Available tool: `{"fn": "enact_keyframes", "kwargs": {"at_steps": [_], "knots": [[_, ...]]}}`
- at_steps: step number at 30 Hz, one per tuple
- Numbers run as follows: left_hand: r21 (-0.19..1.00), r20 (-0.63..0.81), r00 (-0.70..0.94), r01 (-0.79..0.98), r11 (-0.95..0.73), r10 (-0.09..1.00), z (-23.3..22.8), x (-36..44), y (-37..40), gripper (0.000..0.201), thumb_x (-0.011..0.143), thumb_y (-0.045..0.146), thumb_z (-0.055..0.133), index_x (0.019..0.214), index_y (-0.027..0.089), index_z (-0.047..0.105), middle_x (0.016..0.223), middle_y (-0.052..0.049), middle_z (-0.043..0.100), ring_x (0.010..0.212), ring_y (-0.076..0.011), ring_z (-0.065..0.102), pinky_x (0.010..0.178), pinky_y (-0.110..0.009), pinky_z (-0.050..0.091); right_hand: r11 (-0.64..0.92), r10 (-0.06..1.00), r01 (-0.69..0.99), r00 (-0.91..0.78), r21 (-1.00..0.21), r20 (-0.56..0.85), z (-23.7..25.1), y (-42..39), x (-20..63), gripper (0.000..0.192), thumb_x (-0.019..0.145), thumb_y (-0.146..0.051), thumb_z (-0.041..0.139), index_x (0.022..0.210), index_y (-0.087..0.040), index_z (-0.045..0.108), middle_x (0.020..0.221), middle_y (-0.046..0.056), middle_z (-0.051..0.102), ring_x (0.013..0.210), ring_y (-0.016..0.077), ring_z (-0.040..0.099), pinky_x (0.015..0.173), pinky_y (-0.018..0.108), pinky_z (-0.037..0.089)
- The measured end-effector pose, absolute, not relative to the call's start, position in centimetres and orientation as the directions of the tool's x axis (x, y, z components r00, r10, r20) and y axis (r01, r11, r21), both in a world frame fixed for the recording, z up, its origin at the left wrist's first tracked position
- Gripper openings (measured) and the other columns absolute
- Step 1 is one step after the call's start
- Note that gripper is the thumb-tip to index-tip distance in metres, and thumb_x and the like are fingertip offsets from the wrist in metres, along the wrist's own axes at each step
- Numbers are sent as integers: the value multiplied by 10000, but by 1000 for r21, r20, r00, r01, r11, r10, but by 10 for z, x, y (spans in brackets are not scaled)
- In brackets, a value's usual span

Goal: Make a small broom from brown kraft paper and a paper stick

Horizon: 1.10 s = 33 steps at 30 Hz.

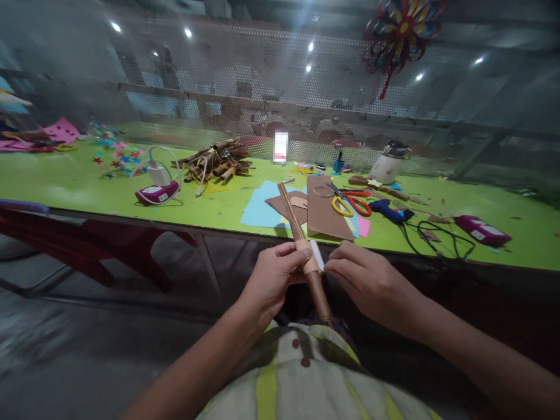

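Note:
My left hand (280, 271) is closed around a rolled brown paper tube (321, 300), its thumb pressing on a tan paper band (311, 265) wrapped around the middle. The tube slants up from my lap toward the table edge. From the band's right side sticks out a white paper strip (317, 255). My right hand (371, 283) pinches at the lower end of this strip, fingertips close together; the exact contact is partly hidden by the fingers.
On the green table (214, 210) lie brown card (326, 213), light blue paper (258, 207), scissors (343, 205), a blue glue gun (389, 211) with a cable, and a purple power block (481, 231). A bundle of brown tubes (219, 160) lies further left. A red chair (144, 251) stands at left.

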State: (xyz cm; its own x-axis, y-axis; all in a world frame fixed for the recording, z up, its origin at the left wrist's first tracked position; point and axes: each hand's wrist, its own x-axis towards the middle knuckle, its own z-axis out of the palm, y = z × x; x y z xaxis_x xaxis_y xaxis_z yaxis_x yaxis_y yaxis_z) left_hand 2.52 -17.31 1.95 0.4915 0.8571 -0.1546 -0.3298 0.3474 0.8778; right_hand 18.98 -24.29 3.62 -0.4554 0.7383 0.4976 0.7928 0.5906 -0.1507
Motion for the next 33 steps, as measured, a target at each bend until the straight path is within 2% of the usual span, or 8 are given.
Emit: {"fn": "enact_keyframes", "kwargs": {"at_steps": [7,15,22,26,33], "knots": [[879,-145,473,-341,332,869,18,26,-173,228,621,260,753,770,97,697,674,-34,612,577,-108,536,583,-272,509,605,711,791,-484,-93,510,37,-243,188,248,929,-122,371,817,-153,591,818,95,568,764,184,508,663,306,424],[879,-122,437,-369,301,891,17,27,-174,214,649,250,732,787,93,687,677,-32,613,570,-99,525,551,-241,501,587,693,807,-538,57,481,34,-240,182,281,907,-89,349,714,-159,540,732,77,513,690,189,434,611,315,361],[904,-76,410,-356,236,909,18,27,-177,227,629,269,740,794,120,691,691,-21,648,630,-152,591,594,-282,508,536,723,844,-447,-20,527,30,-239,179,249,898,-94,379,723,-165,539,707,59,498,668,177,443,598,297,366],[907,-75,399,-353,229,914,20,27,-177,220,631,253,736,798,118,692,716,-30,667,637,-155,599,605,-290,516,544,724,835,-421,-78,546,33,-236,179,227,882,-74,395,739,-155,551,707,59,515,671,169,469,607,287,389],[909,-76,418,-344,235,905,18,25,-175,177,658,208,709,792,96,683,717,-42,663,618,-139,594,568,-255,506,574,721,815,-455,-84,522,38,-231,183,200,882,-92,428,755,-140,574,729,69,538,687,171,489,613,285,406]]}}
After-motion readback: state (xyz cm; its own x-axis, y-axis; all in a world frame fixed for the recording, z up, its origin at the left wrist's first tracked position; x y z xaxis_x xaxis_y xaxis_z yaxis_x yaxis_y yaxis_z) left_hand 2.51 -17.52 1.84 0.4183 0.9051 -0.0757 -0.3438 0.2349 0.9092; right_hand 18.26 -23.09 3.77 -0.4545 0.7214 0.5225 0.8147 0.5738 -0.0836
